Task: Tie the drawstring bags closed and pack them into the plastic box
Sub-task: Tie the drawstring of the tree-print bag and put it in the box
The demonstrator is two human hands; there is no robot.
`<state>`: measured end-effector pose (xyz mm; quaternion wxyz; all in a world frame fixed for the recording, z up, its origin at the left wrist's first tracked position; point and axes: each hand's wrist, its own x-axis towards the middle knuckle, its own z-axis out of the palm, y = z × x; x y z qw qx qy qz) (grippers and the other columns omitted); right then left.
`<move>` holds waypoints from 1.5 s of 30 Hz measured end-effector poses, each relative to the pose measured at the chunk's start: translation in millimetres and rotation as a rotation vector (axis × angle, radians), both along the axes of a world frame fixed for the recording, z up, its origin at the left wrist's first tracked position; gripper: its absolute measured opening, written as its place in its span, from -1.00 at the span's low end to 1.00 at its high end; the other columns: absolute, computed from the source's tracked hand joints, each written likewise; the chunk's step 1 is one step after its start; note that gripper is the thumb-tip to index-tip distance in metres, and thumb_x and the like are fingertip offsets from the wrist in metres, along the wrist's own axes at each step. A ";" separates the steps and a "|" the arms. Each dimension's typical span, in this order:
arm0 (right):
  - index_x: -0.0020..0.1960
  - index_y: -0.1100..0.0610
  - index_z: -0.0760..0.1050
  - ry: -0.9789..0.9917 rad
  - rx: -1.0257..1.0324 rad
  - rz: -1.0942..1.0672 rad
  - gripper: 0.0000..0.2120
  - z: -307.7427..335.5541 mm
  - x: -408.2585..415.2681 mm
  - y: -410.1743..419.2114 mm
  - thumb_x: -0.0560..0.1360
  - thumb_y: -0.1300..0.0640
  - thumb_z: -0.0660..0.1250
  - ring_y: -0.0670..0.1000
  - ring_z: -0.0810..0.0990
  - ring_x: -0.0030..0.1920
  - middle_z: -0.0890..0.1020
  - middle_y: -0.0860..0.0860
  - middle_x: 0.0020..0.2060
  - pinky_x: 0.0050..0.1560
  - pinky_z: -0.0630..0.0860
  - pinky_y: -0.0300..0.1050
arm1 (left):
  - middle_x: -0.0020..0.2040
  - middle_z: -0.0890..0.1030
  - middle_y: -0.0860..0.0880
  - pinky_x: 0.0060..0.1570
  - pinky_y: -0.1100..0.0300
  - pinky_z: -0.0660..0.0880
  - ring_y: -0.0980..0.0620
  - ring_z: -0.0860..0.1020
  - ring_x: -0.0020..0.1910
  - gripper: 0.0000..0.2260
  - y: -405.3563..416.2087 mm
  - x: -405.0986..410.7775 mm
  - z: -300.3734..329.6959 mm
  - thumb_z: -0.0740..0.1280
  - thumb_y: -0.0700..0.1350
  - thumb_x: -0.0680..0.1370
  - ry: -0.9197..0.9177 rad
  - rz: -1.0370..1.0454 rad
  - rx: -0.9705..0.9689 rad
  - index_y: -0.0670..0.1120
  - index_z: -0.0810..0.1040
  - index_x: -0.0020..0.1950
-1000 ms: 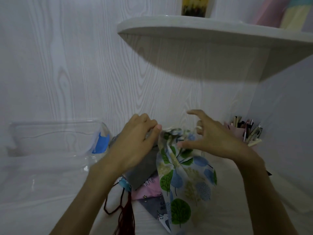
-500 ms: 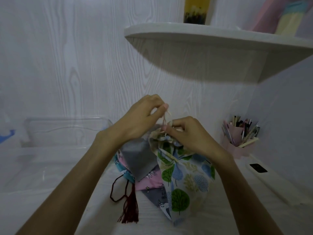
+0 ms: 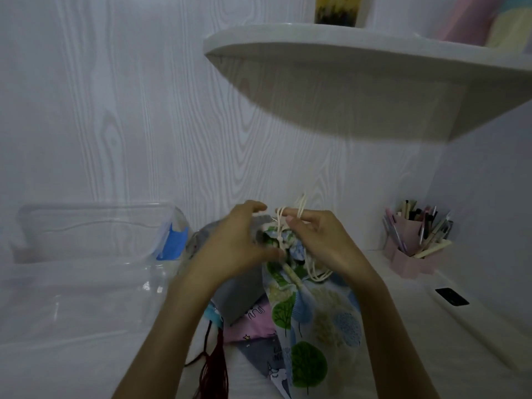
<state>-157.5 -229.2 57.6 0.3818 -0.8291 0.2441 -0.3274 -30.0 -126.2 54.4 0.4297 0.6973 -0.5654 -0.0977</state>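
A tree-print drawstring bag (image 3: 313, 318) stands gathered at its mouth in the middle of the white surface. My right hand (image 3: 319, 240) holds its cream drawstring (image 3: 300, 205), looped over the fingers above the bag's mouth. My left hand (image 3: 233, 249) curls around the gathered neck and cord from the left. Under and left of it lie a grey bag (image 3: 241, 295), a pink bag (image 3: 253, 321) and a dark unicorn-print bag (image 3: 264, 358). A clear plastic box (image 3: 80, 283) stands at the left, with its lid (image 3: 95, 226) leaning on the wall behind it.
A dark red tassel with cord (image 3: 214, 367) lies near my left forearm. A pink pen holder (image 3: 417, 249) full of pens stands at the right, and a black phone (image 3: 452, 296) lies nearer. A curved white shelf (image 3: 345, 50) overhangs the work area.
The bag's mouth went from spread open to cinched. My hands came together at the neck, and the drawstring now loops up over my right fingers.
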 end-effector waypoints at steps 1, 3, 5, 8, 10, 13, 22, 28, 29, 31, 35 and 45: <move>0.07 -0.03 0.62 -0.048 -0.018 -0.020 -0.81 -0.1 1.6 -1.6 0.57 0.06 0.25 0.03 0.67 -0.07 0.70 0.10 -0.04 0.05 0.55 -0.15 | 0.10 0.42 0.17 -0.21 0.54 0.41 0.24 0.43 0.02 -0.40 -7.9 -0.2 -2.2 0.51 -0.06 0.37 0.027 -0.018 0.002 -0.02 0.34 0.34; -0.03 -0.05 0.64 -0.169 -0.002 -0.086 -0.86 3.0 -0.1 -5.6 0.54 0.06 0.30 0.12 0.67 -0.08 0.70 0.19 -0.11 0.04 0.58 0.00 | 0.02 0.51 0.18 -0.16 0.51 0.46 0.27 0.49 -0.05 -0.57 -21.1 3.0 -7.9 0.48 -0.05 0.41 0.044 -0.075 -0.014 0.00 0.42 0.22; -0.04 0.00 0.65 -0.305 0.069 -0.185 -0.88 7.3 -7.2 -15.5 0.52 0.09 0.33 -0.16 0.62 -0.33 0.70 -0.07 -0.31 -0.26 0.58 -0.29 | -0.12 0.60 0.14 -0.14 0.30 0.51 0.20 0.56 -0.14 -0.83 -29.6 12.5 -10.0 0.44 -0.12 0.43 -0.053 -0.061 -0.011 0.04 0.56 -0.02; -0.02 0.07 0.65 -0.270 0.183 -0.303 -0.83 5.9 -20.5 -32.3 0.56 0.10 0.28 -0.26 0.37 -0.62 0.42 -0.27 -0.66 -0.54 0.24 -0.46 | -0.27 0.60 0.11 -0.22 0.35 0.46 0.18 0.55 -0.24 -0.84 -28.6 23.0 -4.2 0.43 -0.22 0.43 -0.137 -0.195 0.221 0.06 0.58 -0.22; -0.05 0.11 0.65 -0.195 0.333 -0.292 -0.78 2.3 -25.3 -36.5 0.57 0.05 0.26 -0.18 0.26 -0.68 0.33 -0.21 -0.72 -0.61 0.17 -0.39 | -0.20 0.59 0.12 -0.16 0.41 0.45 0.18 0.54 -0.17 -0.81 -24.9 22.1 2.6 0.46 -0.18 0.42 -0.191 -0.343 0.445 0.10 0.54 -0.19; -0.22 0.14 0.62 -0.198 0.533 -0.231 -0.62 1.0 -27.9 -40.3 0.59 -0.05 0.18 -0.13 0.13 -0.67 0.22 -0.09 -0.68 -0.65 0.10 -0.31 | 0.10 0.51 0.19 0.08 0.41 0.43 0.23 0.49 0.07 -0.59 -28.0 8.4 9.5 0.48 0.03 0.39 -0.233 -0.443 0.441 0.11 0.46 0.19; -0.16 0.16 0.64 -0.017 0.518 -0.054 -0.43 15.0 -37.4 -37.6 0.64 -0.10 -0.03 -0.14 0.11 -0.66 0.21 -0.05 -0.66 -0.65 0.08 -0.34 | -0.30 0.64 0.13 -0.20 0.10 0.53 0.10 0.52 -0.34 -0.87 -44.6 -24.5 -6.1 0.43 0.01 0.44 -0.106 -0.363 -0.038 0.00 0.70 -0.09; 0.07 0.32 0.59 0.007 0.795 0.055 -0.08 6.2 -34.9 -41.2 0.51 -0.38 -0.27 -0.15 0.12 -0.73 0.25 -0.02 -0.72 -0.71 0.09 -0.42 | -0.29 0.65 0.02 -0.13 0.03 0.52 0.08 0.54 -0.32 -0.51 -38.5 -32.6 -25.6 0.14 0.33 0.49 0.073 -0.339 0.042 0.01 0.68 -0.19; 0.13 0.33 0.56 -0.003 0.820 0.060 -0.04 4.5 -34.1 -41.1 0.48 -0.41 -0.28 -0.15 0.14 -0.75 0.27 -0.02 -0.73 -0.72 0.11 -0.42 | -0.29 0.64 0.04 -0.08 0.07 0.52 0.11 0.57 -0.29 -0.48 -37.4 -34.0 -25.5 0.11 0.36 0.48 0.094 -0.322 0.064 0.02 0.68 -0.20; 0.15 0.33 0.54 -0.001 0.848 0.072 -0.02 0.9 -33.0 -40.3 0.46 -0.43 -0.30 -0.14 0.18 -0.76 0.27 -0.01 -0.73 -0.74 0.13 -0.41 | -0.25 0.65 0.09 -0.11 0.08 0.55 0.11 0.61 -0.25 -0.57 -34.3 -38.1 -24.5 0.23 0.38 0.41 0.002 -0.306 0.057 0.06 0.65 -0.19; 0.07 0.29 0.57 -0.008 0.842 0.102 -0.04 -3.2 -30.6 -42.5 0.46 -0.43 -0.31 -0.14 0.15 -0.75 0.26 -0.02 -0.73 -0.74 0.09 -0.41 | -0.24 0.63 0.21 -0.22 0.07 0.57 0.15 0.59 -0.27 -0.81 -34.4 -39.9 -27.6 0.40 0.19 0.42 -0.229 -0.250 -0.046 0.09 0.62 -0.19; -0.20 0.17 0.63 0.116 0.792 0.172 -0.17 -20.0 -78.4 -58.8 0.43 -0.45 -0.15 -0.11 0.08 -0.58 0.18 -0.04 -0.58 -0.50 0.02 -0.25 | -0.17 0.70 -0.12 -0.05 0.16 0.59 -0.02 0.66 -0.15 -0.61 -33.2 -18.7 -12.9 0.15 -0.09 0.61 1.272 -0.341 0.112 -0.18 0.70 -0.22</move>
